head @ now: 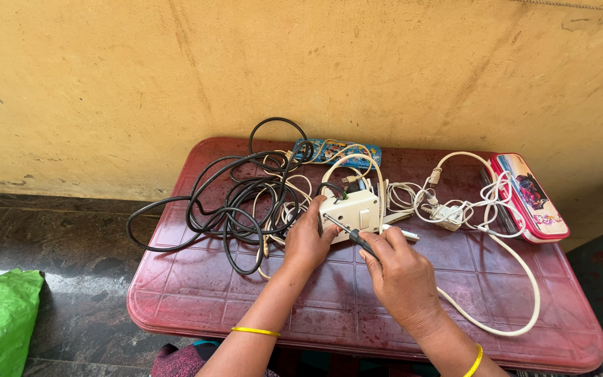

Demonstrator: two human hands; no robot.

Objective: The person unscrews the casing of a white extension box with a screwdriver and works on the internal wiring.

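- Right hand (400,276) is closed around a screwdriver (347,232), tip angled onto the white socket box (350,211).
- Left hand (306,241) clasps that box's left side, steadying it on the red plastic table (197,293).
- Left of both hands, tangled black cables (235,202) crowd the surface.
- Right of them, white cords (483,209) loop beside a closed pink pencil case (530,197).
- Beyond the hands lies a closed blue pencil case (336,150); contents unseen.

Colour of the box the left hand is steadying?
White switch box, under the left hand; head view shows it best.
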